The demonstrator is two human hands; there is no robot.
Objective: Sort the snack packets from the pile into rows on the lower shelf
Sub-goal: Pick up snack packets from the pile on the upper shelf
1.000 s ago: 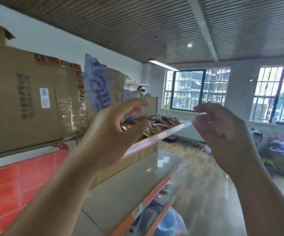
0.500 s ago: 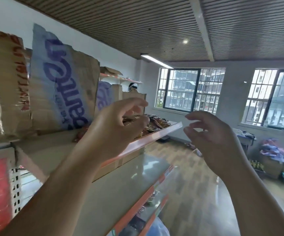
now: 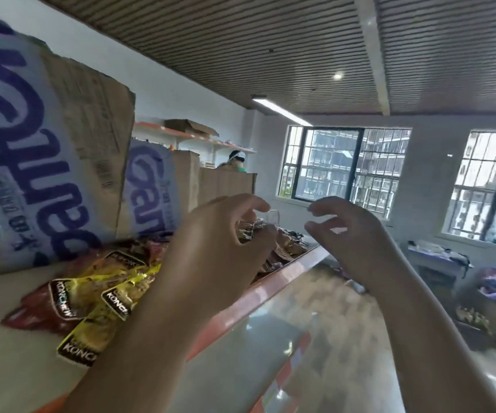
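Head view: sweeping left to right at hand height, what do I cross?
Pile of yellow and red foil snack packets → left hand → right hand → dark-framed barred window at far right.

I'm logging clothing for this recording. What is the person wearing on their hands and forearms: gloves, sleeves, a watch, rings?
Nothing visible. The left hand and right hand are ungloved, no rings showing; the left forearm and right forearm are bare to the frame's edge: no sleeves, watch or bracelet.
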